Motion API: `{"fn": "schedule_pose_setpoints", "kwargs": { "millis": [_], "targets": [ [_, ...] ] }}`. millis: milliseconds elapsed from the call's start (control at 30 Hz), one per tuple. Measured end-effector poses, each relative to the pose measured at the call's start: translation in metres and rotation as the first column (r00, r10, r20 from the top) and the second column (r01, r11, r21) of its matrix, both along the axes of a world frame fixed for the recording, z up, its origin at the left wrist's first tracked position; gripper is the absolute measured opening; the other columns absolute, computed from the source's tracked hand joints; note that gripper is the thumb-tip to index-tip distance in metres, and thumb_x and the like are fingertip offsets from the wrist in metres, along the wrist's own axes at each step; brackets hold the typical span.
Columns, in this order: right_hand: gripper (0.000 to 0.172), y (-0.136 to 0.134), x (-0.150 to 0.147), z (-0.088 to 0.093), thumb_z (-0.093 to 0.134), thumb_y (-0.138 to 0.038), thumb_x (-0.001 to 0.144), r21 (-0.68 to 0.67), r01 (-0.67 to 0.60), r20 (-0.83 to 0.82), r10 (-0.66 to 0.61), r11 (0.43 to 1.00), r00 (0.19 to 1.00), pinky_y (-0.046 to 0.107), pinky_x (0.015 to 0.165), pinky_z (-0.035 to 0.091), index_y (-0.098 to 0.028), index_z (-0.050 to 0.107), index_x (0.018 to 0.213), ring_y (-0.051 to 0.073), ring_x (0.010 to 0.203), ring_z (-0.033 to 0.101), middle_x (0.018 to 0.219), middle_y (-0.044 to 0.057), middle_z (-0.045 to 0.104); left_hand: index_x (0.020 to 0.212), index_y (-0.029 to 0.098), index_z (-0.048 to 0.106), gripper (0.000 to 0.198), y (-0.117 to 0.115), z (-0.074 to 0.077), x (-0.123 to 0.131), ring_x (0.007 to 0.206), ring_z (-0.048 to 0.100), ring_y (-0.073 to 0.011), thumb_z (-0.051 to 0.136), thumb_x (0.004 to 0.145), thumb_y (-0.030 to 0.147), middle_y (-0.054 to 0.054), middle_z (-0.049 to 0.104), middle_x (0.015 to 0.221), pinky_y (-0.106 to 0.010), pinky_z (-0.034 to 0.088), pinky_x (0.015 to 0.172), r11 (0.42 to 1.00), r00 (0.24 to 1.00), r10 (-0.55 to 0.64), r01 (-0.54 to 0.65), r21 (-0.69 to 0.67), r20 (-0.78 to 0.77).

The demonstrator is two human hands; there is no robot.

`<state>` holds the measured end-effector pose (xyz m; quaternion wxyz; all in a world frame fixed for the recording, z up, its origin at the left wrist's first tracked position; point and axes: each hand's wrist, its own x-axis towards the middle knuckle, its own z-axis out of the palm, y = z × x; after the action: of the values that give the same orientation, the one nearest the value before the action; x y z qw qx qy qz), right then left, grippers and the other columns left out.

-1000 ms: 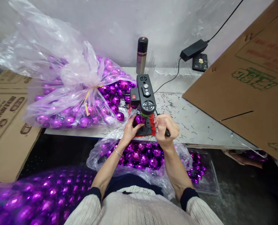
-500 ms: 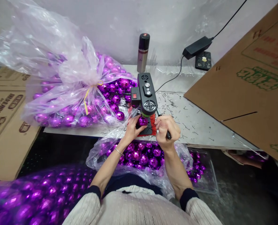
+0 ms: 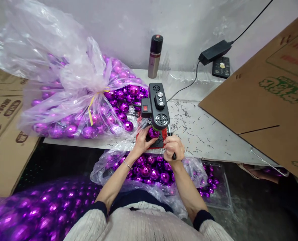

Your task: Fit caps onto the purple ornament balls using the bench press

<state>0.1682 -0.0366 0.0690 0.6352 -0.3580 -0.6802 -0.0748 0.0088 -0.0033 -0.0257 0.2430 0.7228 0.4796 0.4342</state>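
Note:
My left hand (image 3: 143, 141) grips a shiny purple faceted ball (image 3: 153, 133) between thumb and fingers, under the head of a black bench press machine (image 3: 159, 105). The ball sits over the machine's dark base plate (image 3: 157, 143), which rests on a red mat. My right hand (image 3: 174, 147) is wrapped round the press's lever (image 3: 174, 156), a rod with a black grip at the machine's right side. The press head hides the top of the ball.
A tied clear bag of purple balls (image 3: 56, 113) lies left; an open bag of balls (image 3: 146, 170) is below the table edge. A spray can (image 3: 155, 56) stands behind. Power adapter (image 3: 215, 52) and cardboard box (image 3: 264, 93) are right. Dark bits litter the tabletop (image 3: 196, 134).
My right hand has brought the lever down and a little to the left, and the press head sits lower. My left hand stays on the ball.

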Motion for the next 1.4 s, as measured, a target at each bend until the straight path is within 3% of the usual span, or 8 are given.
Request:
{"fn": "schedule_pose_setpoints", "kwargs": {
  "millis": [133,600,733,967,1100,1267,1333,1400],
  "targets": [
    [0.031,0.004,-0.001,-0.016,0.043,-0.029,0.110,0.031,-0.023,-0.046,0.025,0.999,0.999,0.033,0.057,0.047,-0.026,0.054,0.081,0.013,0.057,0.056,0.075,0.000,0.066,0.145,0.020,0.062,0.063,-0.001,0.002,0.000,0.123,0.074,-0.0336,0.078,0.097,0.057,-0.017,0.076,0.133,-0.052,0.060,0.108,1.000,1.000,-0.007,0.007,-0.001,0.005],
    [0.031,0.007,-0.005,-0.036,0.040,-0.031,0.111,0.044,-0.087,-0.087,0.091,0.995,0.992,0.034,0.058,0.053,-0.026,0.055,0.084,0.015,0.061,0.064,0.078,0.000,0.063,0.145,0.017,0.062,0.064,0.003,0.002,-0.004,0.123,0.076,-0.0337,0.080,0.096,0.054,-0.018,0.077,0.133,-0.051,0.061,0.107,0.999,0.999,-0.028,0.028,0.019,-0.026],
    [0.033,0.004,-0.006,-0.021,0.042,-0.028,0.110,0.038,-0.115,-0.088,0.118,0.993,0.989,0.034,0.060,0.050,-0.025,0.054,0.080,0.014,0.062,0.062,0.076,-0.001,0.062,0.145,0.018,0.063,0.065,0.004,0.002,-0.004,0.121,0.077,-0.0341,0.081,0.095,0.055,-0.017,0.078,0.132,-0.052,0.062,0.106,1.000,0.999,-0.010,0.011,0.008,-0.042],
    [0.036,0.001,-0.011,0.043,0.049,-0.020,0.107,-0.107,-0.028,-0.193,0.007,0.994,0.981,0.033,0.058,0.045,-0.024,0.053,0.072,0.015,0.063,0.060,0.067,-0.001,0.059,0.141,0.017,0.067,0.069,0.007,0.007,-0.002,0.124,0.076,-0.0357,0.084,0.090,0.060,-0.019,0.079,0.132,-0.054,0.061,0.109,1.000,0.999,-0.024,0.025,-0.005,0.049],
    [0.034,0.000,-0.009,0.053,0.050,-0.018,0.107,-0.100,-0.041,-0.154,0.026,0.994,0.988,0.032,0.059,0.047,-0.024,0.054,0.073,0.014,0.064,0.063,0.067,-0.001,0.061,0.148,0.022,0.064,0.071,-0.029,0.023,-0.025,0.132,0.074,-0.0350,0.081,0.092,0.063,-0.017,0.076,0.140,-0.054,0.059,0.114,0.999,0.996,0.030,-0.031,0.017,0.083],
    [0.034,-0.002,-0.007,0.038,0.050,-0.015,0.106,-0.065,-0.060,-0.123,0.052,0.996,0.991,0.031,0.059,0.047,-0.024,0.055,0.074,0.015,0.065,0.065,0.066,-0.002,0.060,0.146,0.024,0.066,0.069,-0.100,0.034,-0.076,0.125,0.076,-0.0332,0.083,0.091,0.062,-0.015,0.078,0.135,-0.051,0.062,0.109,0.998,0.991,0.044,-0.036,0.060,-0.128],
    [0.034,-0.002,-0.008,0.033,0.051,-0.016,0.106,-0.068,-0.055,-0.145,0.045,0.996,0.988,0.031,0.059,0.046,-0.023,0.055,0.073,0.014,0.065,0.064,0.067,-0.002,0.060,0.145,0.022,0.066,0.064,-0.113,0.032,-0.087,0.121,0.077,-0.0323,0.078,0.095,0.060,-0.015,0.079,0.132,-0.050,0.064,0.105,0.994,0.980,0.064,-0.044,0.104,-0.189],
    [0.035,-0.001,-0.009,0.031,0.052,-0.018,0.106,-0.068,-0.050,-0.160,0.039,0.996,0.986,0.031,0.059,0.045,-0.023,0.054,0.072,0.014,0.064,0.064,0.066,-0.002,0.060,0.146,0.021,0.064,0.052,-0.109,0.031,-0.090,0.119,0.077,-0.0301,0.069,0.104,0.052,-0.015,0.080,0.129,-0.047,0.064,0.102,0.980,0.973,0.114,-0.078,0.181,-0.200]
  ]
}}
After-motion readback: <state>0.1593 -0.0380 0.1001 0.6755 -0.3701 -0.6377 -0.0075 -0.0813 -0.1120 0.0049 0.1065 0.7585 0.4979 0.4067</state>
